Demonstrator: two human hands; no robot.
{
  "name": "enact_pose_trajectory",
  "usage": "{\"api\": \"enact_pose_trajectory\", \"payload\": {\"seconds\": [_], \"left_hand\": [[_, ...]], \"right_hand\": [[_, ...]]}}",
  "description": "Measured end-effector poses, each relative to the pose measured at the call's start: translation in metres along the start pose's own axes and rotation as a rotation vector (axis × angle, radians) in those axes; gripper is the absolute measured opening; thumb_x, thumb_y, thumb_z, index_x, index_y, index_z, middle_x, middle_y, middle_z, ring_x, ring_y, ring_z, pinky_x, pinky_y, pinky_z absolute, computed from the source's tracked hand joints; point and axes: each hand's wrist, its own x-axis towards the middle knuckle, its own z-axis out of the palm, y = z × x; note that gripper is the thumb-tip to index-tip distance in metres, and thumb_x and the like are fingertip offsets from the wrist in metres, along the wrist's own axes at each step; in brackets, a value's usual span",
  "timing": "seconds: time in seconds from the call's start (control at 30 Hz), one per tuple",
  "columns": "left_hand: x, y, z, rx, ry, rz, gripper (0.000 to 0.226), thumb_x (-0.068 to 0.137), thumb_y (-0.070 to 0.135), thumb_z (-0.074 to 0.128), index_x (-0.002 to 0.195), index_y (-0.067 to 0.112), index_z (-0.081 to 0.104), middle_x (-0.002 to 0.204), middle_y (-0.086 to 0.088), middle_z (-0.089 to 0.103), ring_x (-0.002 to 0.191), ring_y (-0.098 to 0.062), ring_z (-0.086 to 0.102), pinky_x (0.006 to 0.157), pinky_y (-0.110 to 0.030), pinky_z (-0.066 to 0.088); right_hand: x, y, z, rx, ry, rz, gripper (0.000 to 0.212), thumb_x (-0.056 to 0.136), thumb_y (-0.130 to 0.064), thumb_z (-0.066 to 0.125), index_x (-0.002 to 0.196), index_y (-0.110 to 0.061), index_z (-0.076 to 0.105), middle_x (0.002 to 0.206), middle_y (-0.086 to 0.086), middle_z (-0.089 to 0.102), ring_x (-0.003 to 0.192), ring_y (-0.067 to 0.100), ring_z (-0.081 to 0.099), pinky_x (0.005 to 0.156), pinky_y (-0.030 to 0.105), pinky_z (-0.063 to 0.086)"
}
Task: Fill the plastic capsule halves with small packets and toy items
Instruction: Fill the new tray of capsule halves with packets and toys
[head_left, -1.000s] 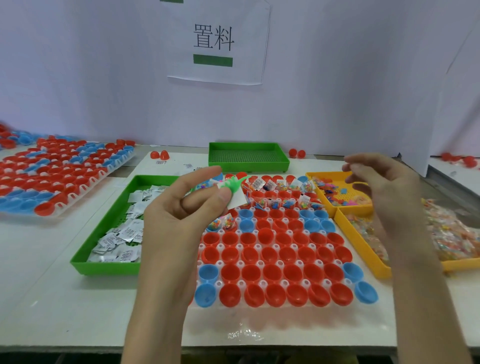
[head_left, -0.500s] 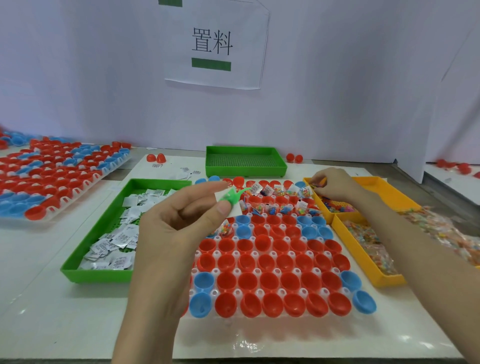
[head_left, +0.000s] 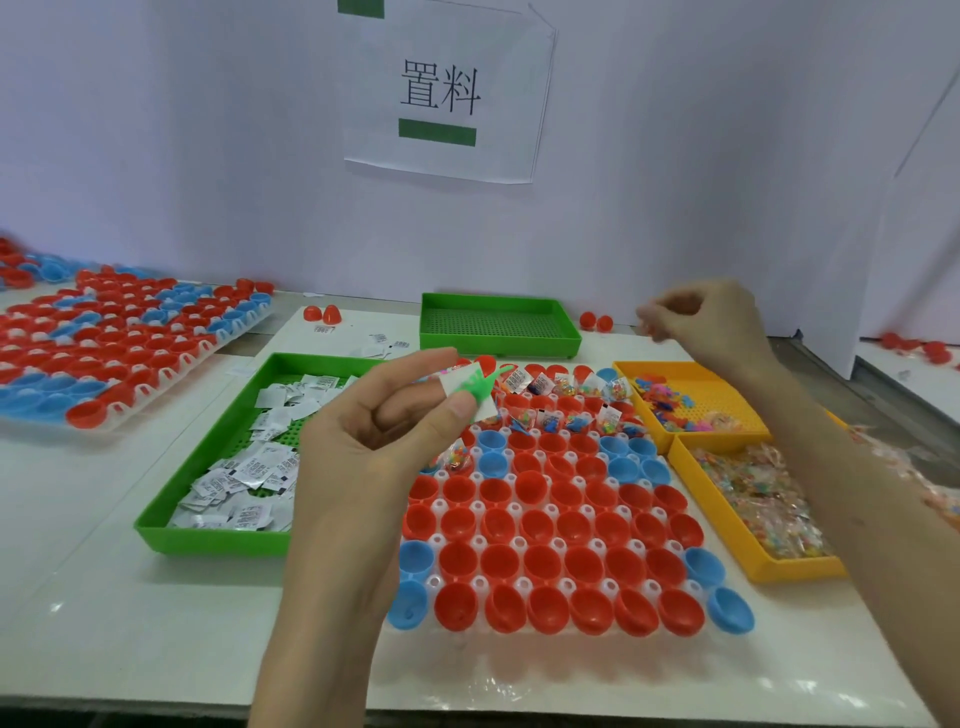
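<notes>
Between the thumb and forefinger of the left hand (head_left: 374, 447), a green toy (head_left: 483, 383) and a white packet (head_left: 453, 387) are being pinched together, raised above the capsule halves (head_left: 540, 525), whose open cups are lying below and to the right of that palm; the other fingers are curling loosely inward; the right hand (head_left: 711, 325) is hovering with the yellow tray (head_left: 727, 382) of toys below its wrist, fingers curled, and its blurred tips are hiding whether anything is being held, so I cannot tell. The risk, as I am judging it, is sitting in that double pinch: two thin, slick things are sharing one grip, and loosening it over a cup may be letting them slide apart, the packet drifting into a neighbouring cup or onto the table (head_left: 156, 623); the toy's thin limbs are sticking out past the thumb and could be snagging a filled cup just beyond the fingertips; a careless wrist could also be nudging the light halves out of their seats.
</notes>
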Motion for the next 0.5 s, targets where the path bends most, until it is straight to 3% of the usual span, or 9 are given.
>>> {"api": "enact_pose_trajectory", "payload": {"seconds": [0.1, 0.2, 0.3, 0.37, 0.5], "left_hand": [[-0.002, 0.001, 0.005, -0.021, -0.017, -0.012, 0.038, 0.054, 0.034, 0.082, 0.091, 0.029, 0.082, 0.079, 0.0, 0.077, 0.08, -0.012, 0.074, 0.073, -0.015, 0.054], [-0.004, 0.001, 0.007, -0.018, -0.032, -0.022, 0.035, 0.054, 0.034, 0.083, 0.089, 0.027, 0.082, 0.084, -0.005, 0.078, 0.082, -0.014, 0.075, 0.073, -0.016, 0.055], [-0.005, 0.0, 0.007, 0.009, -0.04, -0.025, 0.042, 0.047, 0.025, 0.093, 0.087, 0.027, 0.082, 0.085, -0.006, 0.079, 0.083, -0.015, 0.075, 0.073, -0.018, 0.055], [-0.003, -0.002, 0.007, 0.012, -0.044, -0.03, 0.035, 0.054, 0.02, 0.092, 0.087, 0.026, 0.082, 0.087, -0.006, 0.079, 0.084, -0.016, 0.074, 0.073, -0.02, 0.056], [-0.004, 0.0, 0.011, 0.017, -0.043, 0.007, 0.029, 0.057, 0.031, 0.084, 0.086, 0.024, 0.081, 0.088, -0.002, 0.079, 0.082, -0.014, 0.075, 0.071, -0.018, 0.056]], "right_hand": [[-0.026, -0.057, -0.008, 0.299, 0.111, -0.096, 0.004, 0.089, -0.028, 0.074, 0.085, -0.026, 0.076, 0.075, -0.015, 0.073, 0.07, 0.005, 0.065, 0.068, 0.02, 0.052], [-0.067, -0.102, -0.009, 0.557, 0.125, -0.153, 0.005, 0.09, -0.024, 0.072, 0.087, -0.025, 0.076, 0.076, -0.012, 0.074, 0.059, 0.002, 0.059, 0.062, 0.016, 0.051], [-0.105, -0.128, -0.004, 0.635, -0.008, -0.136, 0.008, 0.089, -0.017, 0.073, 0.088, -0.023, 0.076, 0.079, -0.007, 0.076, 0.062, 0.007, 0.069, 0.063, 0.016, 0.055], [-0.123, -0.136, 0.0, 0.691, -0.078, -0.107, 0.011, 0.087, -0.011, 0.074, 0.089, -0.022, 0.076, 0.081, -0.005, 0.077, 0.069, 0.012, 0.074, 0.066, 0.019, 0.058], [-0.147, -0.14, 0.011, 0.798, -0.069, -0.022, 0.016, 0.086, -0.008, 0.074, 0.087, -0.024, 0.077, 0.083, -0.003, 0.078, 0.072, 0.016, 0.075, 0.068, 0.022, 0.059]]}}
